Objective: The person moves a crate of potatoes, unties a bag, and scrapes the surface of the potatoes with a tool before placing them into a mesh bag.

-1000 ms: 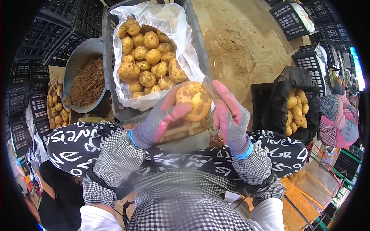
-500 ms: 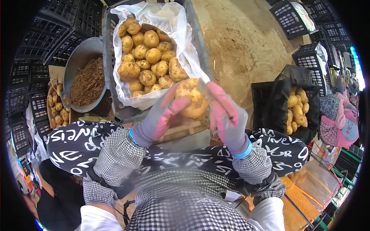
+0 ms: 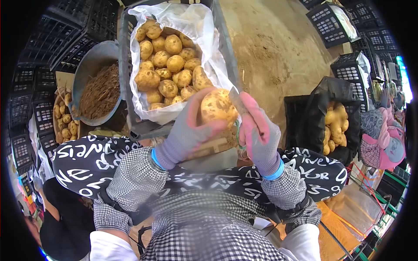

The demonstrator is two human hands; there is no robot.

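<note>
A large potato (image 3: pixel 216 109) with brown soil patches is held in my left hand (image 3: pixel 191 124), gloved in grey and pink, its fingers and thumb around the left side. My right hand (image 3: pixel 261 139), in a matching glove, is closed on a small knife (image 3: pixel 236 102) whose flat metal blade lies against the potato's right edge. The handle is mostly hidden by the fingers. Just beyond my hands, a crate (image 3: pixel 228 48) lined with white plastic (image 3: pixel 174 14) holds many potatoes (image 3: pixel 175 64).
Left of the crate stands a round tub (image 3: pixel 87 65) of brown soil (image 3: pixel 101 93), with more potatoes (image 3: pixel 65 119) beside it. At right is a black-lined crate (image 3: pixel 300 113) of potatoes (image 3: pixel 336 124). Stacked black crates (image 3: pixel 65 26) line the left. Another person (image 3: pixel 383 130) is at far right.
The knife blade, blurred before, now shows clearly at the potato's edge. The potato has turned slightly in my left hand, and its top looks paler.
</note>
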